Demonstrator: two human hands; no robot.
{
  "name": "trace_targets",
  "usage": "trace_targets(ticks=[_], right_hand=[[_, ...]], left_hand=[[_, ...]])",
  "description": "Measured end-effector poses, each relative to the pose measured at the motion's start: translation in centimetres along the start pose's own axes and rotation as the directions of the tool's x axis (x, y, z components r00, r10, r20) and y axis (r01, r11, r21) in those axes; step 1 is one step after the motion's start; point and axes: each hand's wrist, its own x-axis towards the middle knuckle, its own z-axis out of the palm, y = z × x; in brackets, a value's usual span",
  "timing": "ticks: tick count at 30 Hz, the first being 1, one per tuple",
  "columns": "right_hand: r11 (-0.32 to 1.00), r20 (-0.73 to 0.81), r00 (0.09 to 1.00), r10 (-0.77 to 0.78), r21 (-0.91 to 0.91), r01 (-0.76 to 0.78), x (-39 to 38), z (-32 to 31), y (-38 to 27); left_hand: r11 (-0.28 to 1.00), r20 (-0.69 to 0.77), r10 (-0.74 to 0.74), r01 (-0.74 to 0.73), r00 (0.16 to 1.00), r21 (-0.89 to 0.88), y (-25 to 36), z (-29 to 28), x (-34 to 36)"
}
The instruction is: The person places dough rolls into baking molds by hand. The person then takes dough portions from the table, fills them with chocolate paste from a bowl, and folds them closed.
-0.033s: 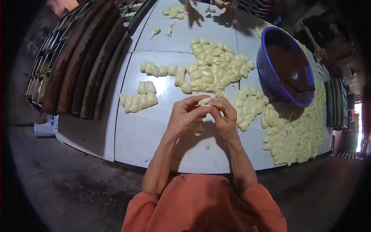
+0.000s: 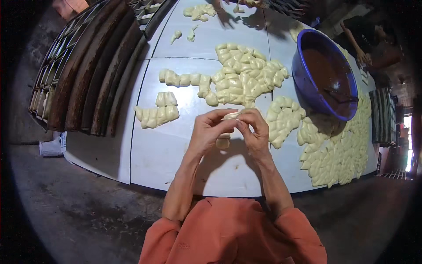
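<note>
My left hand and my right hand meet above the white tabletop, pinching a small pale dough piece between thumbs and fingers. Another lump of dough shows just below them. Beyond my hands lies a broad cluster of soft, segmented dough pieces, with a short row at its left. A smaller group is to the left of my hands, and more dough lies to their right, spreading into a wide patch.
A blue tub of brown substance with a dark implement stands at right. Long dark trays and metal racks line the left; more stacked trays stand far right. Co-workers' hands reach in at top; another person is at upper right.
</note>
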Motion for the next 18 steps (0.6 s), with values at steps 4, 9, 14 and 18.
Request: trace_targets(ticks=[4, 9, 14, 18], right_hand=[[0.987, -0.218, 0.975, -0.051, 0.139, 0.083, 0.0, 2.5, -0.1], [0.981, -0.299, 0.945, -0.132, -0.175, 0.082, 0.1, 2.3, 1.9], [0.985, -0.139, 0.986, 0.098, -0.131, -0.116, 0.0, 1.7, 1.8], [0.976, 0.103, 0.994, -0.038, -0.212, 0.059, -0.4, 1.4, -1.3]], left_hand=[[0.998, 0.084, 0.007, -0.013, 0.996, 0.069, -0.9, -0.9, 0.3], [0.997, 0.021, -0.071, 0.072, 0.997, -0.028, -1.9, 0.1, -0.6], [0.986, -0.043, -0.121, 0.125, 0.992, 0.114, -2.1, -0.7, -0.3], [0.986, -0.03, -0.15, 0.152, 0.988, 0.065, -2.6, -2.3, 0.1]])
